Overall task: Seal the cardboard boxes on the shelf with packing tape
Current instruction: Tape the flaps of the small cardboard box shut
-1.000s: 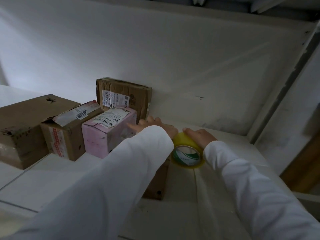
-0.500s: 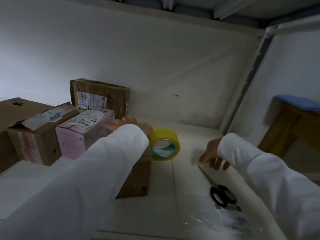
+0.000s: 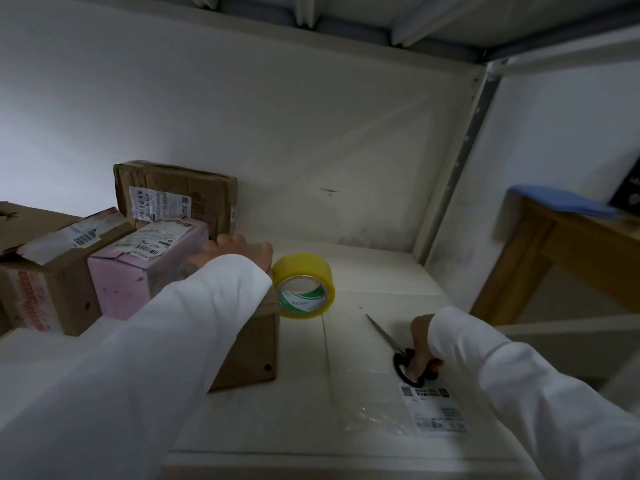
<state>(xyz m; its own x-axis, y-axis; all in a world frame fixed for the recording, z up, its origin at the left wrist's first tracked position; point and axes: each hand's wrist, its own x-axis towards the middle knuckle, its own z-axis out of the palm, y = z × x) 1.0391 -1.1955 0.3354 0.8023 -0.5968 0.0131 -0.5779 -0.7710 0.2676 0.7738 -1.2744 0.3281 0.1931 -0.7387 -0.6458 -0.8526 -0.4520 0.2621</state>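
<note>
A small brown cardboard box [image 3: 252, 348] stands on the white shelf [image 3: 304, 417], mostly hidden under my left sleeve. My left hand [image 3: 239, 249] rests flat on its top, fingers spread. A yellow roll of packing tape [image 3: 304, 285] hangs off the box's right side, on its edge. To the right, my right hand [image 3: 420, 344] grips the black handles of the scissors [image 3: 398, 351], whose blades lie on the shelf pointing to the back left.
A pink box [image 3: 145, 268], two brown boxes [image 3: 52, 282] [image 3: 180, 192] and a larger one [image 3: 20, 220] stand at the back left. A clear plastic bag with a printed label [image 3: 429, 410] lies near the scissors. A wooden table [image 3: 571, 247] stands beyond the shelf's upright post [image 3: 460, 161].
My right hand let go of the tape roll, moved right and down across the shelf, and took hold of the scissors. My left hand stayed on the box.
</note>
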